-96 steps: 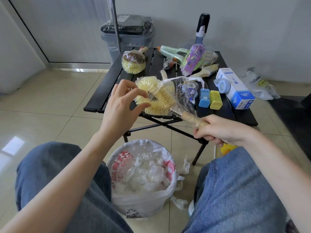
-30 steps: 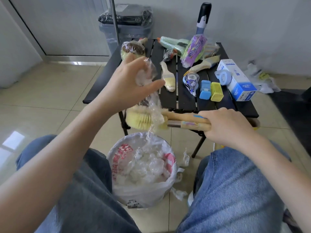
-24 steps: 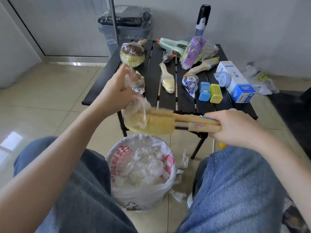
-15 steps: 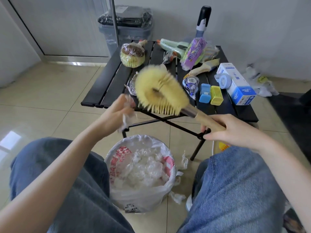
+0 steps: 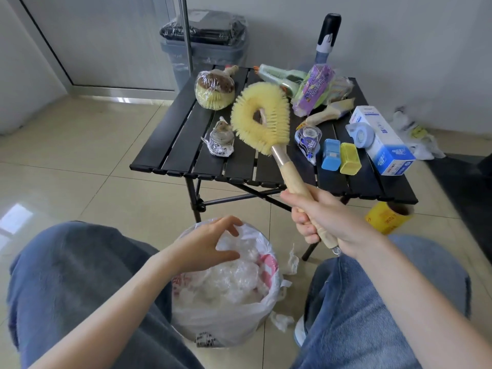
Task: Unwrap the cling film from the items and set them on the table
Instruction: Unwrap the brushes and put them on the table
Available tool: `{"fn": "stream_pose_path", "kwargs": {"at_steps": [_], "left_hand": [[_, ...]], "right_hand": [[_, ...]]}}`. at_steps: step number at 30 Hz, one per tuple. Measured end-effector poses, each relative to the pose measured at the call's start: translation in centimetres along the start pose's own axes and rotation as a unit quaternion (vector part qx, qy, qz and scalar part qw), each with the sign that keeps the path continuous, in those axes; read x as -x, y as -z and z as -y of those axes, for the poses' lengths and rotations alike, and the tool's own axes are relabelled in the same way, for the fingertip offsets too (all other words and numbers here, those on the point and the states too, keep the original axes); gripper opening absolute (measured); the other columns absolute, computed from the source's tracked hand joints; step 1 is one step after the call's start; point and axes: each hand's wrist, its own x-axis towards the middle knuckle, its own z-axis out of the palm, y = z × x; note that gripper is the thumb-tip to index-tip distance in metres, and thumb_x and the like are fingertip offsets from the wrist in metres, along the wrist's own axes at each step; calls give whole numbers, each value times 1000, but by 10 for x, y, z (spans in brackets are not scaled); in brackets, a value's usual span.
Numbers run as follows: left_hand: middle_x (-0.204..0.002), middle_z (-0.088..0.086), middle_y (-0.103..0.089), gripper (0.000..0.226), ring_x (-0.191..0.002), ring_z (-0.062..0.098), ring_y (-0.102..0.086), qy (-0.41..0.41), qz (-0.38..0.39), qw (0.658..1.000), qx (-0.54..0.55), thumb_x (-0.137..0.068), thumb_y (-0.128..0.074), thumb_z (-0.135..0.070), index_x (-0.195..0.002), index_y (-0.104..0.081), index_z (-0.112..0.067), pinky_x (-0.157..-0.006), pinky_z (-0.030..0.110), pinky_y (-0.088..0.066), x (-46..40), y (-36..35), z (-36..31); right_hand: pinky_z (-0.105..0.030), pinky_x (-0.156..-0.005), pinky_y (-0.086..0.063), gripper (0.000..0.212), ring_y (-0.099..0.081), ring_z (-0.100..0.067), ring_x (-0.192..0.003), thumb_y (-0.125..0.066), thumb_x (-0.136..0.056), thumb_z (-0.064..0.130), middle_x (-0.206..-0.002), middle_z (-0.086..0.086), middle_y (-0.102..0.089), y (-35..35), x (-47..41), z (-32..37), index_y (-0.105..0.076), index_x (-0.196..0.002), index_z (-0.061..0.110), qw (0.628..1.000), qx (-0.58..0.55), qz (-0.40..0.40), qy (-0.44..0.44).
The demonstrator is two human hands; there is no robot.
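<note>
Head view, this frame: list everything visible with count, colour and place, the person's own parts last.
loop brush: 1, yellow bristles, wooden handle, unwrapped, held above table
folding table: 1, black, centre
wrapped round brush: 1, yellow and brown, table's far left
small wrapped item: 1, clear film, table's left front
purple packet: 1, table's far side
blue box: 1, table's right front
yellow box: 1, beside blue box
carton: 1, white and blue, table's right edge
bin bag: 1, white and red, floor between knees, holds crumpled film
grey bin: 1, behind table
yellow roll: 1, floor, right
left hand: over bin bag, fingers relaxed
right hand: grips brush handle
</note>
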Motion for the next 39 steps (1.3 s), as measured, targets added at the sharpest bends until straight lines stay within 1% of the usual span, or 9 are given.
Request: {"fn": "stream_pose_path", "kwargs": {"at_steps": [4,8,11,16,19,22,26,33,39], "left_hand": [[-133,-22,-42,46,-122,-1,-43,-57,-45,997,-11,-93,-57,-35,-136,-40,-31,-103,16,-33,1,10,-7],[-117,-13,-50,27,-99,-12,-49,-104,-270,957,18,-92,-58,-17,-118,-57,-22,-93,9,-38,-14,44,-11],[-118,-6,-48,29,-104,1,-48,-66,-368,927,37,-91,-60,-17,-120,-55,-16,-91,11,-38,-32,71,-9],[-131,-3,-33,60,-111,4,-34,-5,-351,935,48,-85,-69,-32,-136,-39,-18,-79,-9,-23,-70,93,-7],[-142,5,-29,74,-127,18,-38,-5,-336,941,38,-81,-72,-37,-141,-33,-21,-102,19,-34,-94,93,-2],[-151,5,-22,77,-135,26,-35,15,-296,955,19,-82,-69,-43,-146,-26,-31,-107,40,-38,-110,94,3],[-147,0,-35,56,-129,21,-41,15,-306,952,0,-86,-66,-33,-139,-46,-27,-100,27,-35,-119,96,7],[-142,1,-44,48,-127,16,-44,-1,-374,925,69,-84,-67,-22,-130,-56,-24,-94,19,-35,-109,94,12],[-137,-2,-47,52,-124,11,-45,-29,-387,915,112,-84,-69,-21,-132,-52,-24,-84,-3,-32,-96,96,7]], "right_hand": [[-18,-38,-29,22,-34,-7,-43,-57,-94,29,-59,6,-40,-9,-12,6,-54,-113,18,1000,16,-9,17],[-20,-40,-32,14,-37,-8,-46,-53,-95,24,-68,1,-40,-20,-28,16,-50,-109,19,997,18,-46,62],[-25,-43,-36,18,-39,-8,-46,-52,-95,23,-68,0,-40,-30,-44,25,-48,-112,20,988,53,-99,104],[-35,-53,-48,25,-50,-14,-58,-49,-96,30,-74,3,-47,-46,-75,42,-41,-117,17,964,147,-174,141],[-46,-71,-54,35,-56,-21,-74,-44,-99,32,-79,6,-45,-53,-92,51,-35,-125,11,943,213,-205,154],[-30,-53,-39,43,-50,-16,-68,-41,-101,28,-97,-2,-54,-58,-109,54,-28,-136,7,928,261,-219,151],[-29,-50,-25,43,-48,-24,-79,-39,-101,24,-119,-18,-59,-60,-129,54,-26,-136,3,904,317,-251,141],[-31,-71,-37,78,-55,-34,-105,-46,-98,29,-132,-24,-42,-61,-145,55,3,-149,-3,861,434,-241,112],[-31,-76,-39,90,-53,-33,-116,-51,-96,39,-140,-23,-38,-60,-136,64,7,-149,-5,818,524,-211,109]]}}
